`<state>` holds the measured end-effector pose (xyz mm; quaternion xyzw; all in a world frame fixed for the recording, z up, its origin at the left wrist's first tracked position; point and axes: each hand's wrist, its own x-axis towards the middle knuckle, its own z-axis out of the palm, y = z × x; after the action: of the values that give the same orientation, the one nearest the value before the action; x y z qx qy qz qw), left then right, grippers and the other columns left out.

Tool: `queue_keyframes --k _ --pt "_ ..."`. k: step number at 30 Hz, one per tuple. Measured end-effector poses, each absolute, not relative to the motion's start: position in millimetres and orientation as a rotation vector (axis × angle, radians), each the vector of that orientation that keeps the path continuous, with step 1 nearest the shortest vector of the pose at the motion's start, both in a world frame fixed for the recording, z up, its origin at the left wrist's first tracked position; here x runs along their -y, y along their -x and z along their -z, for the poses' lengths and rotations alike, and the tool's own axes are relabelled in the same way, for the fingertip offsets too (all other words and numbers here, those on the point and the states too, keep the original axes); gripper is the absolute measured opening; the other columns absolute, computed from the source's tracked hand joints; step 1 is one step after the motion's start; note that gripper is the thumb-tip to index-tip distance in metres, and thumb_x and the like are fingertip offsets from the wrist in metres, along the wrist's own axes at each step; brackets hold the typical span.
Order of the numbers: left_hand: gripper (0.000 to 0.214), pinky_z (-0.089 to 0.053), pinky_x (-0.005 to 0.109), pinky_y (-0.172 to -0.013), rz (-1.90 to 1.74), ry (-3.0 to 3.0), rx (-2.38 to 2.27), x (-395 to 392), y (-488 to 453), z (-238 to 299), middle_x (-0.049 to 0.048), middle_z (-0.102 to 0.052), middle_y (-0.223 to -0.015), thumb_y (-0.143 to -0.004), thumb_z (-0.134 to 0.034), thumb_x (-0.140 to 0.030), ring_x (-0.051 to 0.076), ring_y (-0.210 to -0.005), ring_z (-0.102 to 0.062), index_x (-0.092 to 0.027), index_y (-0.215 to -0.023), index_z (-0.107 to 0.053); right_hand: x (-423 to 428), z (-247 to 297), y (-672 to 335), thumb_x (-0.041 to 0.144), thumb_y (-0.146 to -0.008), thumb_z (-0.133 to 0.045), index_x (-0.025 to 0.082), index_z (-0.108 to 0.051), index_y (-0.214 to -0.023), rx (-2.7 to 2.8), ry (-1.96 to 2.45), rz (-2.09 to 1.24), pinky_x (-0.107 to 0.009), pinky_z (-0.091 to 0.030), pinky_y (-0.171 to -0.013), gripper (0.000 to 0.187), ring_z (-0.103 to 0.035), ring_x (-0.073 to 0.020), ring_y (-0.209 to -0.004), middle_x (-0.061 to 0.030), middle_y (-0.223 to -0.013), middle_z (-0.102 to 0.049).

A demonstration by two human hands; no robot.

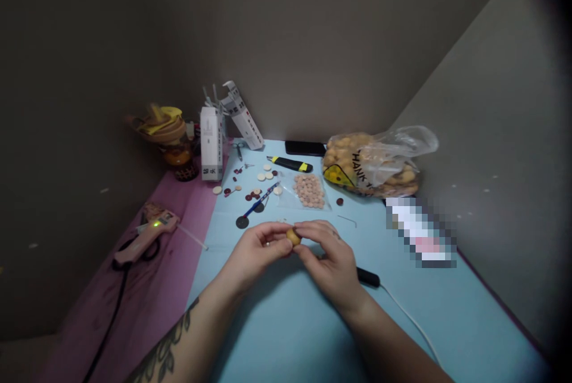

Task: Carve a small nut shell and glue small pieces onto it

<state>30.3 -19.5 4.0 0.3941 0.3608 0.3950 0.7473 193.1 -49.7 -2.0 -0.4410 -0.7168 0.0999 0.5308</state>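
Note:
Between my hands, just above the light blue table cover, is a small round tan-yellow ball [293, 236]. My left hand [263, 242] pinches it from the left with thumb and fingers. From the other side, the fingers and thumb of my right hand [328, 258] close on it too. A dark patch shows at its top, partly under the right fingertips; I cannot tell what it is. Beyond the hands lie a blue pen-like tool [261, 199], a small clear bag of pink beads [309, 191] and several loose brown and white discs [265, 176].
A pink glue gun [146, 239] with a lit green light rests at left. Behind it stand a lidded cup [176, 148] and white boxes [211, 145]. A yellow-black cutter [290, 164], phone [305, 148], bag of tan balls [369, 165] and corded black tool [369, 277] lie around.

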Motion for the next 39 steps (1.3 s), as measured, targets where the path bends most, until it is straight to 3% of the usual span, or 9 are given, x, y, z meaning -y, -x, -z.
queue_keyframes --k 10,25,33,39 --pt "0.035 -0.051 0.034 -0.083 -0.949 -0.94 -0.848 22 -33 -13 0.0081 -0.075 -0.091 -0.061 -0.084 -0.027 0.02 -0.085 -0.068 -0.015 -0.091 -0.072 50 4 -193 0.012 -0.08 -0.065 0.024 -0.066 -0.096 1.678 1.052 -0.212 -0.04 -0.054 -0.079 0.02 -0.067 -0.0216 -0.089 -0.0056 -0.092 -0.073" --pt "0.036 -0.049 0.031 -0.081 -0.922 -0.88 -0.821 23 -34 -13 0.0082 -0.075 -0.089 -0.064 -0.083 -0.031 0.018 -0.083 -0.067 -0.014 -0.094 -0.071 49 3 -193 0.012 -0.085 -0.061 0.028 -0.065 -0.117 1.747 1.025 -0.166 -0.04 -0.052 -0.079 0.036 -0.063 -0.0203 -0.086 -0.0052 -0.094 -0.071" --pt "0.037 -0.046 0.028 -0.079 -0.843 -0.712 -0.742 25 -39 -4 0.0101 -0.073 -0.09 -0.067 -0.081 -0.033 0.016 -0.081 -0.064 -0.011 -0.095 -0.072 46 4 -188 0.013 -0.082 -0.063 0.024 -0.068 -0.106 1.714 1.122 -0.196 -0.037 -0.051 -0.08 0.026 -0.06 -0.0201 -0.088 -0.0049 -0.092 -0.066" --pt "0.031 -0.047 0.028 -0.075 -0.803 -0.651 -0.731 26 -38 -6 0.0096 -0.072 -0.091 -0.072 -0.077 -0.036 0.015 -0.076 -0.063 -0.013 -0.092 -0.075 46 6 -192 0.022 -0.089 -0.058 0.022 -0.065 -0.105 1.669 1.142 -0.391 -0.035 -0.052 -0.081 0.018 -0.062 -0.0203 -0.092 -0.0066 -0.097 -0.064"
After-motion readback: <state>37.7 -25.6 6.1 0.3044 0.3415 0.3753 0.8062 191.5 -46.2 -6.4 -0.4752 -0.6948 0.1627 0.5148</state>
